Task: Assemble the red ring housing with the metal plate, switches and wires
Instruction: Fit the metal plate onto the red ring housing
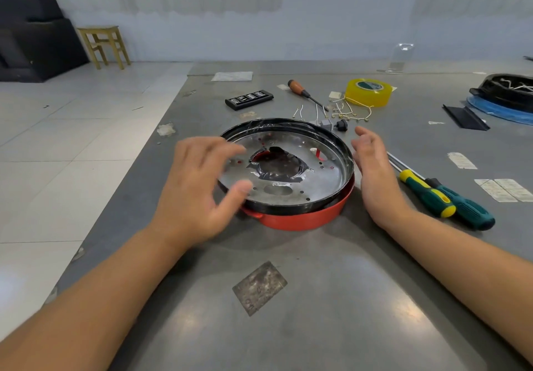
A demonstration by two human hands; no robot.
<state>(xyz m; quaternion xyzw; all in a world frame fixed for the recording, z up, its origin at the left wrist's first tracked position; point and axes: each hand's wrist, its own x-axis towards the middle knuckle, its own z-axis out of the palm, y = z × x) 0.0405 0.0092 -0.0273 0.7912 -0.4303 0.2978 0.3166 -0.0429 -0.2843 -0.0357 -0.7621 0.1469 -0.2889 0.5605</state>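
— Where's the housing?

— I see the red ring housing (300, 220) mid-counter (317, 313), with the metal plate (288, 166) in its black rim lying on top, tilted a little off the red edge.

— And your grip?

— Neither hand holds anything. My left hand (199, 189) hovers over the plate's left side, fingers spread and relaxed; my right hand (375, 168) stands edge-on just beside the right rim, fingers loose — whether it touches, I cannot tell.

— The small parts?

— The wires (343, 111) lie behind the housing near the yellow tape roll (369, 92), and a black switch (342, 125) sits just past the rim. Two green-handled screwdrivers (444, 197) lie to my right, an orange-handled one (302, 91) farther back.
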